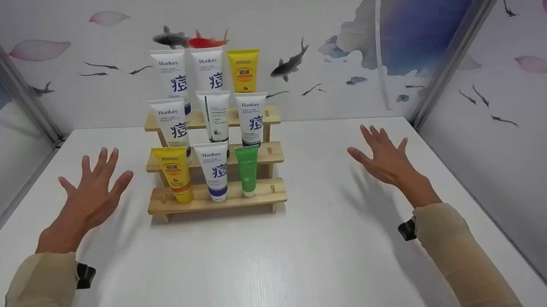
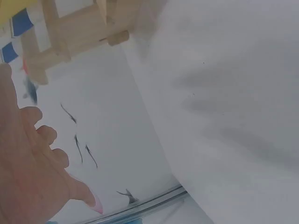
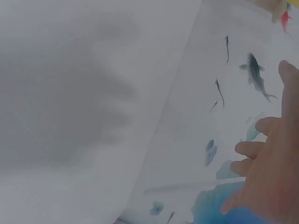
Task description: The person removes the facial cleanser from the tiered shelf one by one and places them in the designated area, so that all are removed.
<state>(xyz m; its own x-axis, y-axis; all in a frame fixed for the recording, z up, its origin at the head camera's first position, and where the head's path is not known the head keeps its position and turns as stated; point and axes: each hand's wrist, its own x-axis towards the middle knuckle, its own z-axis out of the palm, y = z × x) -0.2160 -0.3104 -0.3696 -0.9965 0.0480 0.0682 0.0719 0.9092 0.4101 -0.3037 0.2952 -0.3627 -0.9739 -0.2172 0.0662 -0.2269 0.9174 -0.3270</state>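
Observation:
A three-step wooden rack point(image 1: 217, 204) holds upright squeeze tubes in rows of three. Its front step carries a yellow tube point(image 1: 176, 176), a white-and-blue tube point(image 1: 213, 172) and a small green tube point(image 1: 247, 171). On the middle step, a white tube with green print point(image 1: 216, 117) stands between two white-and-blue ones. The top step bears two white-and-blue tubes and a yellow tube point(image 1: 244, 71) at the right. My left hand point(image 1: 93, 193), fingers spread, hovers left of the rack, holding nothing. Well to the rack's right, my right hand point(image 1: 384, 160) is likewise spread and bare.
Under the rack lies a white table point(image 1: 269, 260). Behind it rises a back panel point(image 1: 128, 95) painted with fish and petals. Side panels with metal edge posts point(image 1: 458, 53) bound the table at left and right. Both wrists wear small black devices point(image 1: 407, 230).

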